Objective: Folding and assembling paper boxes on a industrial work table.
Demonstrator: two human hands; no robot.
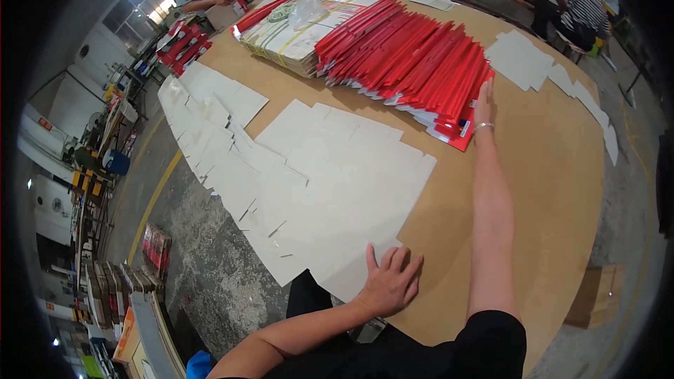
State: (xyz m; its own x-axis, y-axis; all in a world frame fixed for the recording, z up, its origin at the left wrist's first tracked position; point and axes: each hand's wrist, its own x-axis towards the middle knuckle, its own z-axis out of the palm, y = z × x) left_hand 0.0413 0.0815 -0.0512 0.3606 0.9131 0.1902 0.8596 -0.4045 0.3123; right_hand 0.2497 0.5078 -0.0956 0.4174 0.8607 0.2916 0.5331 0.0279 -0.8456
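A long leaning row of flat red printed pieces with white edges, perhaps folded cartons (pixel 414 56), lies across the far middle of the table. My right arm reaches forward. My right hand (pixel 484 103), fingers stretched out, rests along the right end of the row and grips nothing. Near the table's front edge, my left hand (pixel 388 282) lies with its fingers apart at the corner of a white cardboard sheet (pixel 337 168). That sheet overlaps more notched white sheets (pixel 203 116) on the left.
The brown tabletop (pixel 540 189) carries a strapped bundle (pixel 281 38) with a clear plastic bag (pixel 307 10) on it. More white sheets (pixel 519 60) lie at the right. Other people work beyond the table. Stacked flat cardboard (pixel 116 284) stands at the lower left.
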